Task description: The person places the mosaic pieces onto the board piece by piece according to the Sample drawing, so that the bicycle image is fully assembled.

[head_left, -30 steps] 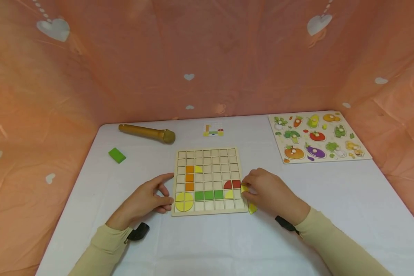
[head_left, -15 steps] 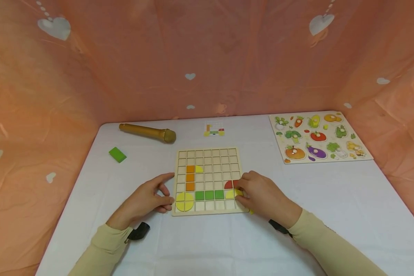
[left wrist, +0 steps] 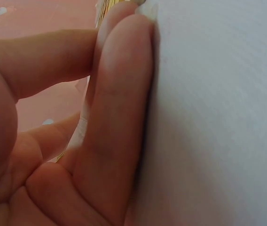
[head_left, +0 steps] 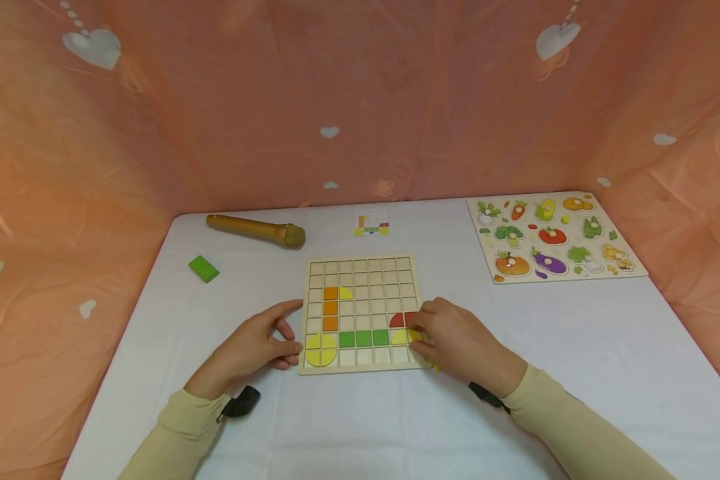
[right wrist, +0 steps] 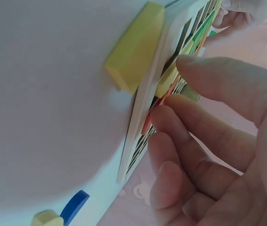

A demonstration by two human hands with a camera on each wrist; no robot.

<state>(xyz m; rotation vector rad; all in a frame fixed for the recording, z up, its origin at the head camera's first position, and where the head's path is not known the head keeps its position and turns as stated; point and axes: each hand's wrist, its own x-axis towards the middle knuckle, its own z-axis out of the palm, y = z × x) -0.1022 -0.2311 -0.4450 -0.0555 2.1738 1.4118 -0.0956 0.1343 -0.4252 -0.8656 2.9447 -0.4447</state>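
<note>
A wooden grid board [head_left: 360, 368] lies in front of me, with orange [head_left: 331, 308], green [head_left: 364, 339], red [head_left: 397, 321] and yellow [head_left: 321, 351] pieces set in its cells. My right hand [head_left: 462, 343] pinches a yellow quarter-circle piece [right wrist: 167, 84] between thumb and fingers, at a cell near the board's right edge. My left hand [head_left: 252, 347] rests by the left edge, its index finger and thumb touching the board. Just outside the right rim, another yellow piece [right wrist: 136, 49] leans or lies against the board, mostly hidden by my right hand in the head view.
Behind the board lies a small pattern card [head_left: 372, 224]. A gold microphone [head_left: 255, 231] and a green block [head_left: 204, 269] are at the left, a vegetable puzzle [head_left: 557, 238] at the right. The right wrist view shows a blue piece [right wrist: 74, 207] and a pale yellow piece [right wrist: 48, 219].
My right hand has moved left from beyond the board's rim onto its right column, bringing the yellow piece over a cell. My left hand has stayed in place.
</note>
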